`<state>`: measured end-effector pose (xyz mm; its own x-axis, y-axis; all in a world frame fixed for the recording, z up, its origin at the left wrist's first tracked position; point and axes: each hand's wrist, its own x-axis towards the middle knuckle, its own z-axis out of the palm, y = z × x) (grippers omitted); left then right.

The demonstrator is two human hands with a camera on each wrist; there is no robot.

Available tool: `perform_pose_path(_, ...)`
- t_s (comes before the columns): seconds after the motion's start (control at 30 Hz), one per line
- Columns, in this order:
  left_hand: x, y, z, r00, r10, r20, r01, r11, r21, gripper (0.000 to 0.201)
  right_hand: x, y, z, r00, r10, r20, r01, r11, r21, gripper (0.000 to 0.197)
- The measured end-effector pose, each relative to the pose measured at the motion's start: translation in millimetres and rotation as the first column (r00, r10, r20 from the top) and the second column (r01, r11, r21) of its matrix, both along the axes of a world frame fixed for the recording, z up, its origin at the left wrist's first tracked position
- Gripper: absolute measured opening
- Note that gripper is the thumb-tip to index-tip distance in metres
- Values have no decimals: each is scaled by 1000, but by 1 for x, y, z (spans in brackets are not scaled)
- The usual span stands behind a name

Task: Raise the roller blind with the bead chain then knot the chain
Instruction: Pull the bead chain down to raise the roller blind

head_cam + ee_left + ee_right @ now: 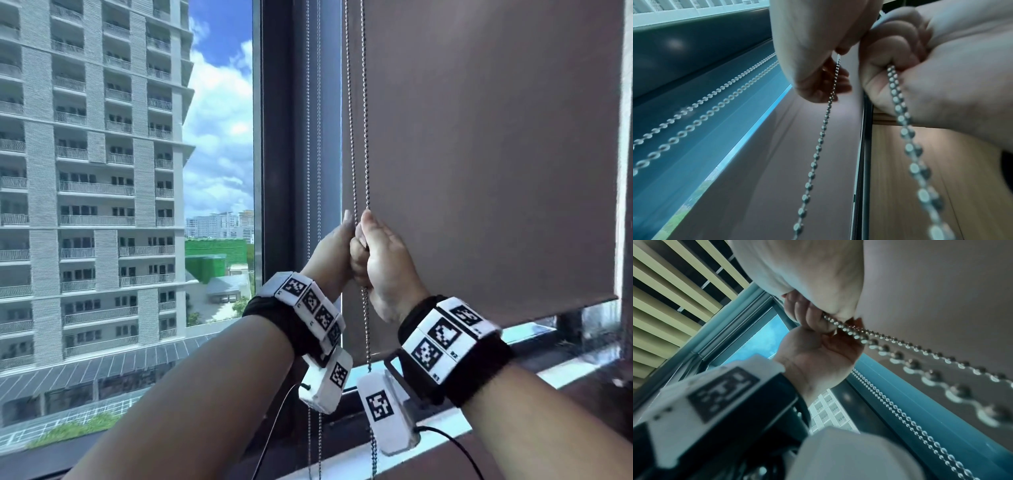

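The brown-grey roller blind hangs low, its bottom edge just above the sill. Its silver bead chain runs up in two strands along the blind's left edge. My left hand and right hand are pressed together at mid-height, both fists curled round the chain. In the left wrist view my left hand grips the thinner-looking strand, and my right hand grips the nearer one. The right wrist view has my right hand above my left hand, the chain trailing from them.
A second bead chain hangs to the left against the dark window frame. Left of the frame the glass is uncovered, with a tall apartment block outside. The window sill runs below my wrists.
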<state>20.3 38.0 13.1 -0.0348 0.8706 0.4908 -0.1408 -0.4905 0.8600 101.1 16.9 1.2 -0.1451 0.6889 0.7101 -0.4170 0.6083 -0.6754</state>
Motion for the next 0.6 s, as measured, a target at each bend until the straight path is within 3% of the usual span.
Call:
perform_pose_path(0.1, -4, 9, -2, 976, 205, -74, -194, 972, 135, 37, 2, 1, 0, 1000, 6, -2, -6, 1000, -7, 44)
perform_pose_path(0.23, -13, 8, -10, 917, 396, -46, -372, 892, 258, 37, 3, -1, 0, 1000, 27, 6, -27, 999, -29, 42)
perform_pose_path(0.6, -17, -26, -23, 935, 348, -71, -299, 880, 369, 28, -4, -5, -14, 995, 22, -96, -32, 994, -102, 35)
